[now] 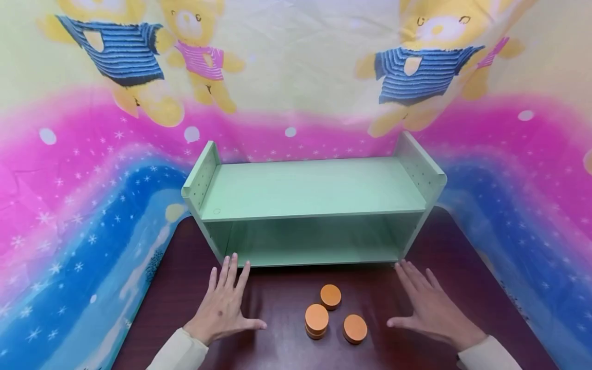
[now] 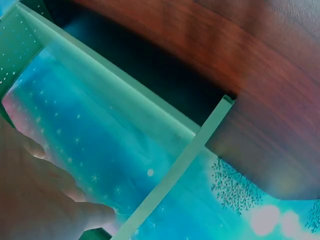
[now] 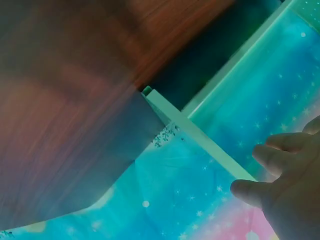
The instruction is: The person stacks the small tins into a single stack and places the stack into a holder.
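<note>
A pale green two-level shelf unit (image 1: 314, 187) stands at the back of the dark table. My left hand (image 1: 222, 306) is spread with straight fingers, fingertips right at the shelf's front left lower corner in the head view. On the other side my right hand (image 1: 432, 311) is spread too, its fingertips close to the front right lower corner. Between the hands lie orange round discs: a stack (image 1: 316, 318), one disc behind it (image 1: 330, 295) and one to the right (image 1: 355, 328). Both wrist views show a hand (image 2: 45, 195) beside the green shelf edge (image 3: 210, 145).
The dark reddish-brown table (image 1: 282, 293) has its side edges beyond each hand. Behind and around it hangs a colourful cloth (image 1: 296, 103) with printed bears and snowflakes. The shelf unit has raised side panels (image 1: 421, 167).
</note>
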### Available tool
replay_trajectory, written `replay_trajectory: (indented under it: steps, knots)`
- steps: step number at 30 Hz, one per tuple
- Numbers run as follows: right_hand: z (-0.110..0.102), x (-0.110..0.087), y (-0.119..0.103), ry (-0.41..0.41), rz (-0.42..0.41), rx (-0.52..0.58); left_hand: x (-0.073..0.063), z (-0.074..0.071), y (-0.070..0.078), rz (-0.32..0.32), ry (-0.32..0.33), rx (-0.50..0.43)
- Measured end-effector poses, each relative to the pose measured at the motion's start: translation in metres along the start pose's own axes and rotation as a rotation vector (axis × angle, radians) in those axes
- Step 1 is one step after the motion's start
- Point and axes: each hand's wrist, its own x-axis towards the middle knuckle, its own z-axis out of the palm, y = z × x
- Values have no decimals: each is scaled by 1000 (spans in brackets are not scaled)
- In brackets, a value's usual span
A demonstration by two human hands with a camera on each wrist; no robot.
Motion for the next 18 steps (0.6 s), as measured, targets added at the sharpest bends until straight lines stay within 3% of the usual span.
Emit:
replay_trajectory:
  steps: [18]
  knots:
    - [16, -2, -3, 6, -44, 43, 0, 20, 13, 39, -42, -151]
